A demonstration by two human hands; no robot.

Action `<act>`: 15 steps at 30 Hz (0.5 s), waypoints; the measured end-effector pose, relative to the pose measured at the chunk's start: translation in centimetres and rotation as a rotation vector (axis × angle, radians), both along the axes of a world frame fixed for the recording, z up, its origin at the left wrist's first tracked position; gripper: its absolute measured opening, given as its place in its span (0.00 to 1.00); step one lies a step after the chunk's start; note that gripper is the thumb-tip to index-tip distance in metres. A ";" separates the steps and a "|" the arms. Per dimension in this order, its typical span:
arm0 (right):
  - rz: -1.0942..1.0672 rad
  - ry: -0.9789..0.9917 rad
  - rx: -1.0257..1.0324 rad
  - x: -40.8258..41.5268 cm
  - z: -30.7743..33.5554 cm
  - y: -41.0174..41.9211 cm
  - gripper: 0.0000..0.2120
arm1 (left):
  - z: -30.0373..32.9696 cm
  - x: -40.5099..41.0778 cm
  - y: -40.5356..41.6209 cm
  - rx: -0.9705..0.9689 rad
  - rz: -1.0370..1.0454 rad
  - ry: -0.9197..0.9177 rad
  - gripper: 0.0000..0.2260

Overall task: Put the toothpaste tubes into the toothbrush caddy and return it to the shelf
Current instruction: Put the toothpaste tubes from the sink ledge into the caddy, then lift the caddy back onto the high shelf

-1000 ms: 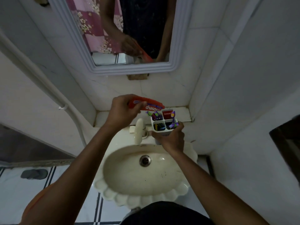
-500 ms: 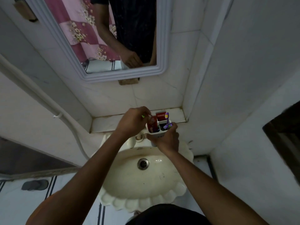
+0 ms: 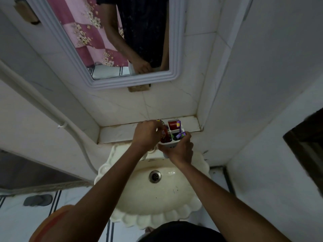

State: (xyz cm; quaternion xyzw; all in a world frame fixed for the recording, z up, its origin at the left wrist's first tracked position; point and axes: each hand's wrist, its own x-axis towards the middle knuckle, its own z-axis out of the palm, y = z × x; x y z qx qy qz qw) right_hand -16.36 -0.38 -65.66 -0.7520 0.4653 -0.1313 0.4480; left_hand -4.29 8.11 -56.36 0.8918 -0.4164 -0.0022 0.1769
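My right hand grips the white toothbrush caddy from the front and below, and holds it above the back of the sink, just in front of the tiled shelf. A red Colgate tube stands in the caddy's rear compartment. Purple toothbrushes fill its right side. My left hand pinches a second red toothpaste tube, which stands upright in the left compartment. Its top end is hidden by my fingers.
A cream scalloped sink lies below my hands, its drain in the middle. A white-framed mirror hangs above the shelf. A wall corner stands close on the right. A pipe runs down the left wall.
My left hand swung the red tube from lying level above the caddy to standing inside its left compartment. My right hand kept hold of the caddy.
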 end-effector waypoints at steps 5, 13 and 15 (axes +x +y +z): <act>-0.061 -0.191 0.084 0.1 -0.6 0.0 0.61 | -0.6 0.2 0.8 -0.202 0.020 0.169 0.07; -0.160 -0.391 0.057 -0.7 0.2 -1.0 0.55 | -1.3 1.0 5.0 -0.457 0.186 0.206 0.07; -0.162 -0.432 0.018 -1.0 1.6 -1.3 0.55 | -0.8 0.9 5.3 -0.464 0.195 0.198 0.11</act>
